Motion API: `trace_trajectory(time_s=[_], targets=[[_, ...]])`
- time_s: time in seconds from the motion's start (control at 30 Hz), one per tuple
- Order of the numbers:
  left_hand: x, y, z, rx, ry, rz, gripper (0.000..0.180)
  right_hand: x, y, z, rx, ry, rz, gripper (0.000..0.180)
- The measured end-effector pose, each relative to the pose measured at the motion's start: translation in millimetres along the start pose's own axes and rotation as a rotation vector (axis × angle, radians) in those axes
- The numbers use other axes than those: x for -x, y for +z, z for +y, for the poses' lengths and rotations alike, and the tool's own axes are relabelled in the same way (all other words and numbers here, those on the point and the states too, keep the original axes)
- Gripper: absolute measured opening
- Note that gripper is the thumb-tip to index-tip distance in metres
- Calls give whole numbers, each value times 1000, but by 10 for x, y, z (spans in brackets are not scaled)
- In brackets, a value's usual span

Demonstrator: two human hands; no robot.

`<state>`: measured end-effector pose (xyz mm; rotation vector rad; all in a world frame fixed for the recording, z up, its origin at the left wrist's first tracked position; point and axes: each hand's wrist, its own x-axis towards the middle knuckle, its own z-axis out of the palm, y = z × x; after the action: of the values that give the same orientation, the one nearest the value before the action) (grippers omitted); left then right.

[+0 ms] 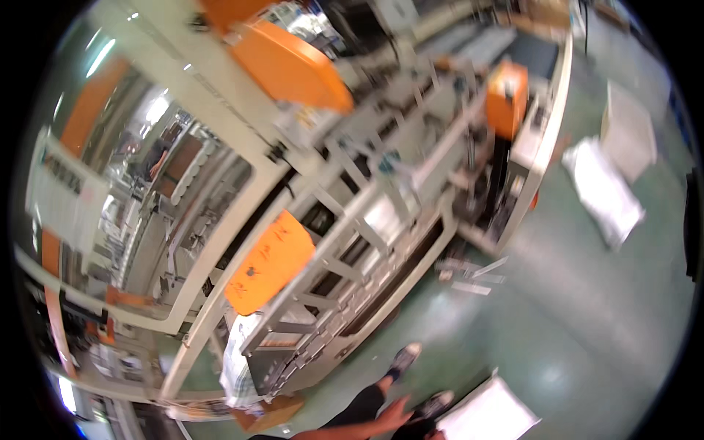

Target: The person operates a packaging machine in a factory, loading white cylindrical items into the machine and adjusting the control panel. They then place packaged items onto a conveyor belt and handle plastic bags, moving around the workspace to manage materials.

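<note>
My left hand [394, 415] is at the bottom of the head view, in front of my dark trousers. Its fingers look stretched out, somewhat blurred, and nothing shows in them. Only a small part of my right hand [437, 435] shows at the lower edge, closed at the near left corner of a flat white package [493, 412]. Most of that hand is cut off by the frame. The package lies tilted just right of my shoes [405, 359].
A long metal conveyor machine [345, 286] with an orange panel [271, 262] runs diagonally on my left. An orange-topped post [506, 99] stands at its far end. Farther right, a white bag [603, 192] and a pale board [628, 130] lie on the green floor, with scattered strips [471, 287] nearer.
</note>
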<state>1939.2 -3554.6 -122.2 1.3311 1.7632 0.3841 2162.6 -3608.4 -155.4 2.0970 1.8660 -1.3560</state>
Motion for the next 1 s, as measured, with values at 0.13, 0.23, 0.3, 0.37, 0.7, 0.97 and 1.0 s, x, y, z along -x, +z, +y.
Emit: trace_trajectory(time_s=[0.13, 0.23, 0.3, 0.37, 0.7, 0.97, 1.0], targets=[[1213, -748, 874, -39, -164, -127, 60, -100, -666, 231, 66, -204, -87, 37], [1679, -1241, 955, -35, -189, -274, 71, 16, -1286, 425, 71, -218, 60, 29], [1649, -991, 162, -5, -174, -160, 57, 93, -1762, 233, 125, -24, 71, 32], [1765, -1254, 67, -15, -205, 18, 50, 372, -2078, 142, 163, -121, 136, 33], [3015, -1855, -1017, 123, -61, 359, 32, 1083, -910, 492, 58, -121, 68, 26], [5377, -1151, -2426, -29, -395, 258, 30, 2048, -193, -760, 253, -450, -393, 36], [5522, -1096, -2473, -9, -429, 175, 31, 2147, -297, -855, 175, -138, -460, 36]])
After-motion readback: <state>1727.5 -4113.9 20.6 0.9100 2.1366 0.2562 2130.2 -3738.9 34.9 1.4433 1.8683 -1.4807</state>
